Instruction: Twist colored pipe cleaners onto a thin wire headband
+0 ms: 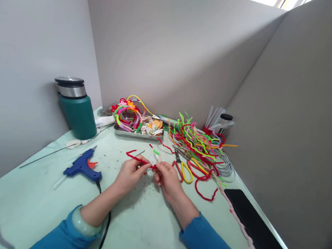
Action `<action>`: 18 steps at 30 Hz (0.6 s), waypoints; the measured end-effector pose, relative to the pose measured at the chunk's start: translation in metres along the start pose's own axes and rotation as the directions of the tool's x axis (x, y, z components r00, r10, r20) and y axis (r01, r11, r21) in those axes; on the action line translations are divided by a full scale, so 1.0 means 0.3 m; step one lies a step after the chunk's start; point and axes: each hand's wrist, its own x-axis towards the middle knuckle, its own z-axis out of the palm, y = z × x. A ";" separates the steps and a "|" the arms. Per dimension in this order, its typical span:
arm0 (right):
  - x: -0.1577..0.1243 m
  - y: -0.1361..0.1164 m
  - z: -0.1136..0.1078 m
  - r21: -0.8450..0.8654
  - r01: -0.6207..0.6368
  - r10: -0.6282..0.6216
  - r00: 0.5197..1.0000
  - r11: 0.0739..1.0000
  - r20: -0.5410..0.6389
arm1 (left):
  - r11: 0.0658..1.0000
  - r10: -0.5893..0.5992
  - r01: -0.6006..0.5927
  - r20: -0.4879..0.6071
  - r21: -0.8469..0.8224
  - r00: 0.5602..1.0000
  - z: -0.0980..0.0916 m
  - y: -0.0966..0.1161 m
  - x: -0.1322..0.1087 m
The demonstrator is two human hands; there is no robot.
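A red pipe cleaner (134,156) runs between my two hands above the middle of the table, its free end bent to the left. My left hand (131,174) pinches it between thumb and fingers. Close beside it, my right hand (166,178) is closed on the red pipe cleaner's other end, where a small bunched red part shows at the fingertips. Just behind the hands lie short cut bits, among them a green piece (156,152). Scissors with red and yellow handles (186,172) lie right of my right hand.
A blue glue gun (84,166) with a black cord lies left. Behind stand a green bottle (78,116) and a metal tray (138,135) of pipe-cleaner rings and paper pieces. A tangle of coloured pipe cleaners (195,139) and a black phone (258,229) are right. Grey partitions surround the table.
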 end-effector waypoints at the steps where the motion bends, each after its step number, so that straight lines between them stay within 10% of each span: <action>1: -0.002 -0.002 0.000 -0.002 0.003 -0.003 1.000 1.000 0.016 | 1.000 -0.018 0.018 -0.009 -0.011 1.000 0.000 -0.004 0.002; 18: -0.008 -0.005 -0.006 0.117 -0.050 0.036 0.993 0.992 0.115 | 0.958 0.187 -0.189 0.029 0.214 0.982 -0.005 0.026 0.000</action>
